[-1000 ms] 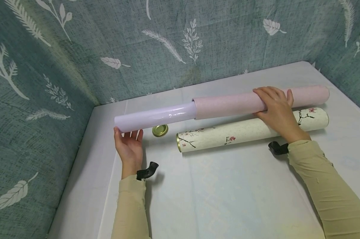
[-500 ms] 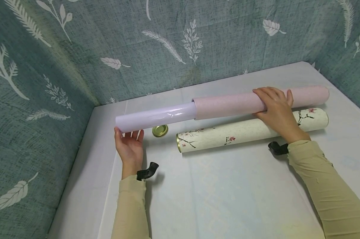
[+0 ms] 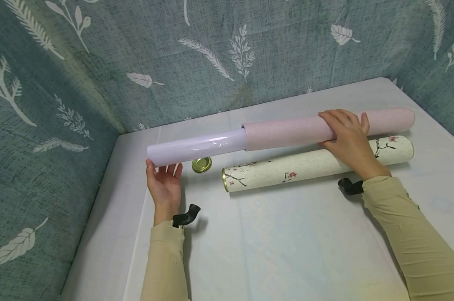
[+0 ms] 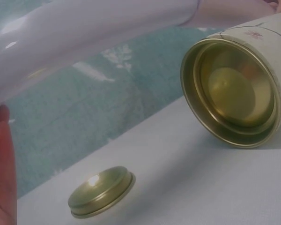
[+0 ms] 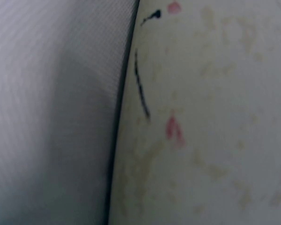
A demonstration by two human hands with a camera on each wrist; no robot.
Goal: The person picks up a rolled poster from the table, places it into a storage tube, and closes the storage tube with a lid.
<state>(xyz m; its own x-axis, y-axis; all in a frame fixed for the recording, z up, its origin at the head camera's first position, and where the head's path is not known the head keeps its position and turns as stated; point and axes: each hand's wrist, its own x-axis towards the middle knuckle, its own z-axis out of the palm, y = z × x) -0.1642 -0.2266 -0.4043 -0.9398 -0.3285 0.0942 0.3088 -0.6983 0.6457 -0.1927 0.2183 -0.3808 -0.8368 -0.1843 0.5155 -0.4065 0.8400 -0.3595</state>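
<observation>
A long pink tube (image 3: 287, 130) is held above the table, and a glossy lilac roll (image 3: 197, 147) sticks out of its left end. My right hand (image 3: 347, 136) grips the pink tube near its right half, fingers curled over the top. The palm of my left hand (image 3: 163, 182) faces up, with its fingertips against the lilac roll's left end (image 4: 61, 33). Below lies a cream floral tube (image 3: 317, 163) with its gold-rimmed mouth (image 4: 232, 93) open to the left. Its gold lid (image 3: 202, 164) lies flat on the table (image 4: 100, 192).
The white table (image 3: 272, 242) is walled by teal leaf-print cloth (image 3: 136, 54) at the back, left and right. In the right wrist view only the floral tube's surface (image 5: 201, 117) shows close up.
The lilac roll has slid a little to the right, further into the pink tube, with my left hand following its end. The right hand holds still.
</observation>
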